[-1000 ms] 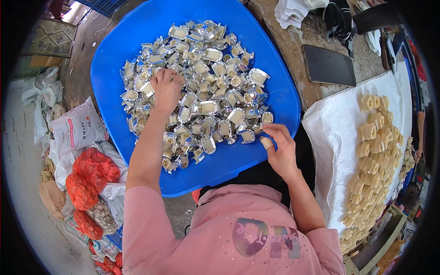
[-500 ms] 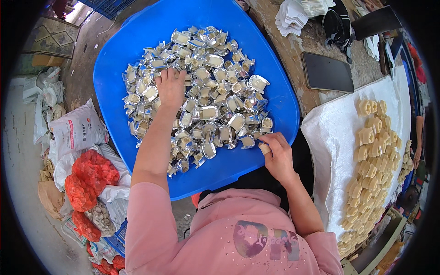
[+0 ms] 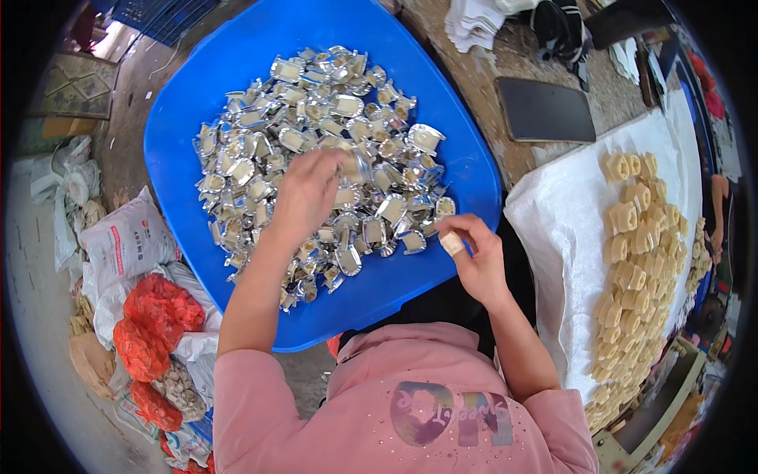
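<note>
While the left hand [image 3: 304, 193], fingers bent, sits over heaped silver-and-cream pieces [image 3: 294, 141] in the blue tub [image 3: 260, 35], eleven o'clock, blur hides whether it pinches one. Right hand [image 3: 482, 265], near three o'clock: half-curled; cream piece [image 3: 452, 243] at thumb, gripped or worn cannot be told. White sack [image 3: 122, 229], nine o'clock: red and black print. Pink shirt [image 3: 332, 430], five o'clock: purple-grey lettering. Phone [image 3: 545, 109], two o'clock: dark screen.

Fittings [image 3: 239, 168] lie in the basin [image 3: 178, 110]; to its right, a phone [image 3: 545, 110] on the tabletop [image 3: 474, 75] and pieces [image 3: 632, 278] on a sheet [image 3: 553, 213]; left, bags [image 3: 154, 324].
</note>
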A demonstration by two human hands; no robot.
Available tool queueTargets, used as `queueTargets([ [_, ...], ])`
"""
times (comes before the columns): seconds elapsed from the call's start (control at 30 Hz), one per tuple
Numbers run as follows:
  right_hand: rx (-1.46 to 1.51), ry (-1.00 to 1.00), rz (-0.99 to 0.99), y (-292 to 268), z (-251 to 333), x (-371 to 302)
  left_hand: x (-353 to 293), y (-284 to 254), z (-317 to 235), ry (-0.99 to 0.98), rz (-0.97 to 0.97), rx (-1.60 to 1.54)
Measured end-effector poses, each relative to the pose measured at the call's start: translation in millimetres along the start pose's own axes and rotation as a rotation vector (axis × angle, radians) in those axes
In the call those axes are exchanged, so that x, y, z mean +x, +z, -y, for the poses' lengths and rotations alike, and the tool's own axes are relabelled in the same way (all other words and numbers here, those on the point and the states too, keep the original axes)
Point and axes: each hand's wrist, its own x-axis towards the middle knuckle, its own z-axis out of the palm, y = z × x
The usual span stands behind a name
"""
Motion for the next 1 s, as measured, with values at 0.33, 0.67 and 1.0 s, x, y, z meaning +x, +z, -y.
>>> queueTargets([
  [0.33, 0.393, 0.196, 0.139, 13.2, 2.0, 12.5, -22.7, 1.4, -86.0, 0.071, 0.013, -0.256],
  [0.67, 0.616, 0.186, 0.270, -5.0, 20.0, 4.7, -23.5, 6.1, -108.9, 0.139, -0.045, -0.359],
  [1.0, 0.225, -0.072, 0.241, -9.3, 30.3, -6.1, -20.0, -6.1, -125.6, 0.131, 0.003, -0.378],
])
